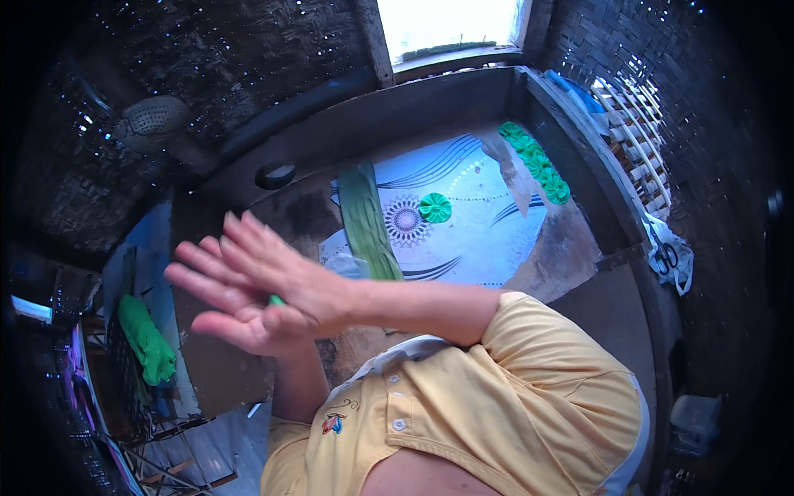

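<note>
My left hand (222,291) is raised at the left, fingers stretched out and palm turned up. Across it lies my right hand (299,281), its fingers long and straight, slightly blurred. A small bit of green (275,300) shows between the two palms; most of it is hidden, so its kind is unclear. Beyond the hands, a single green gathered fabric rosette (435,208) rests on a white patterned sheet (488,240). Several joined green rosettes (538,165) lie along the right side. A flat green cloth strip (370,223) crosses the sheet's left edge.
A raised dark wooden rim (571,132) borders the worktop below a bright window (451,29). Black-handled scissors (664,250) hang at the right by a white bag. A green cloth bundle (146,341) is at the far left. A dark round object (275,175) sits near the back edge.
</note>
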Motion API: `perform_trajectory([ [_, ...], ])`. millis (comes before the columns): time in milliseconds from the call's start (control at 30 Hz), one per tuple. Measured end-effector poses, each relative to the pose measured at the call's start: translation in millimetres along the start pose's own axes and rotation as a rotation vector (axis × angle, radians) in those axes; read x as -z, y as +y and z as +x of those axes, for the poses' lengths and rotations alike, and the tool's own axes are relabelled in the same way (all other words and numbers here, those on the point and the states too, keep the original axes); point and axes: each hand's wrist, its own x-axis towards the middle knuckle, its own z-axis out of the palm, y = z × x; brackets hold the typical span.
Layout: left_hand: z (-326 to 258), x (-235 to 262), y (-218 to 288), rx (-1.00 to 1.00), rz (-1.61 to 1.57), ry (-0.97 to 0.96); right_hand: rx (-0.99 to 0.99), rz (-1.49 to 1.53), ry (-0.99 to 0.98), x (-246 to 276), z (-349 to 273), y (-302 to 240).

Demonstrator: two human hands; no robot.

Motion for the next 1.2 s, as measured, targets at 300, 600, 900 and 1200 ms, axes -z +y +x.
perform_trajectory([
  [300, 5, 6, -3, 0.094, -0.306, -0.211, 0.14, 0.182, 0.038, 2, -6, -24],
  [600, -15, -7, -7, 0.227, 0.156, -0.209, 0.033, -0.219, -0.03, 23, 6, -15],
  [900, -16, 3, -7, 0.457, 0.41, -0.216, -0.079, -0.274, 0.147, 29, -8, 9],
  [1200, -16, -13, -44, -0.059, 0.092, -0.543, 0.211, -0.448, 0.032, 40, -37, -10],
])
